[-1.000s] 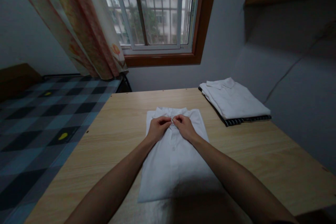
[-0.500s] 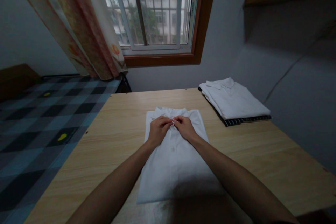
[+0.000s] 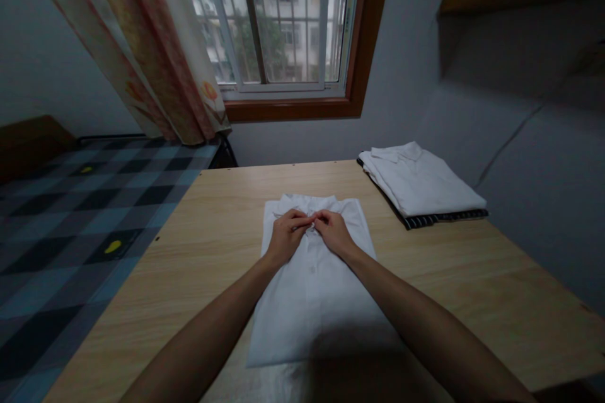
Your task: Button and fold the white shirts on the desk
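A white button-up shirt [image 3: 312, 302] lies folded in front of me, its collar at the far end and its button placket running down the middle. Just below the collar, my left hand [image 3: 286, 234] pinches the placket cloth. My right hand [image 3: 334, 232] pinches the same spot from the other side, and the fingertips of both hands meet there. The cloth is bunched between them. Whether a button sits in the fingers is too small to tell. One button shows on the placket nearer to me.
The shirt rests on a pale wooden table [image 3: 198, 252]. At the back right, a folded white shirt [image 3: 420, 179] lies on a dark striped cloth [image 3: 420, 222]. A bed with a checked cover [image 3: 113, 201] stands at the left. Behind are a curtain [image 3: 161, 56] and a barred window [image 3: 283, 25].
My fingertips have shifted slightly at the placket; the left fingers now reach further right and touch the right ones. The shirt has stayed in place.
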Available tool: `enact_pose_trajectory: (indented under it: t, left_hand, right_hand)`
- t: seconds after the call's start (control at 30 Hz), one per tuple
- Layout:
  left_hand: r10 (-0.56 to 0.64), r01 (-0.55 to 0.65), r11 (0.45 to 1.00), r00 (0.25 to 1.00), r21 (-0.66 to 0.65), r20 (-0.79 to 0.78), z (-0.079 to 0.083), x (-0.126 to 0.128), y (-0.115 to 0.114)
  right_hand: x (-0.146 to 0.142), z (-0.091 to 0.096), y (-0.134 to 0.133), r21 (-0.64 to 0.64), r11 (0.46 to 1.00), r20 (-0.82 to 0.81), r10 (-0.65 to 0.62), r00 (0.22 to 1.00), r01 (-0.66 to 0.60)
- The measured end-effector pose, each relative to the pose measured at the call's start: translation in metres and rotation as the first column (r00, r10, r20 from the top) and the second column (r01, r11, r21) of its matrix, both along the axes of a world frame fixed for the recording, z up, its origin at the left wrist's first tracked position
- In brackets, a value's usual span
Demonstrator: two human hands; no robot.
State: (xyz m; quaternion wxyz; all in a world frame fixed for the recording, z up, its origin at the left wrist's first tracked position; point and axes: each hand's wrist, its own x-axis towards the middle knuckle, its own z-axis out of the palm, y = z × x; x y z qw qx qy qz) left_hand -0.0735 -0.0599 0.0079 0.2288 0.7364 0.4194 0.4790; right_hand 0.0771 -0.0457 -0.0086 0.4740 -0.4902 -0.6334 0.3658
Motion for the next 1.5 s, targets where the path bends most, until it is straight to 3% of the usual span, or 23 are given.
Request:
enact_pose_trajectory:
  t: [0.13, 0.3, 0.67, 1.1, 1.33, 1.5]
  left_hand:
    - [0.114, -0.111, 0.992, 0.992, -0.061, 0.048, -0.003, 0.003, -0.002]
    - [0.200, -0.193, 0.975, 0.978, -0.108, 0.052, -0.004, 0.006, -0.004]
    - [0.130, -0.079, 0.966, 0.971, -0.247, 0.200, -0.002, 0.004, 0.006]
    - [0.136, -0.130, 0.985, 0.990, -0.116, 0.042, 0.001, 0.008, -0.001]
    - [0.034, -0.034, 0.994, 0.999, -0.108, -0.001, 0.001, 0.007, -0.002]
    - [0.052, -0.033, 0.987, 0.991, -0.156, 0.120, -0.002, 0.005, 0.004]
  right_hand:
    - [-0.002, 0.004, -0.001, -0.032, 0.999, -0.096, 0.021, 0.995, -0.024]
    - [-0.004, 0.006, -0.004, -0.043, 0.999, -0.057, -0.028, 0.998, 0.026]
    - [0.001, 0.008, -0.005, 0.062, 0.998, 0.030, 0.006, 1.000, -0.008]
    - [-0.003, 0.008, -0.011, 0.152, 0.988, 0.158, -0.067, 0.985, 0.042]
    - [-0.005, 0.006, -0.012, 0.183, 0.983, 0.039, -0.015, 0.999, 0.007]
    - [-0.005, 0.004, -0.009, 0.198, 0.976, 0.027, -0.091, 0.995, 0.084]
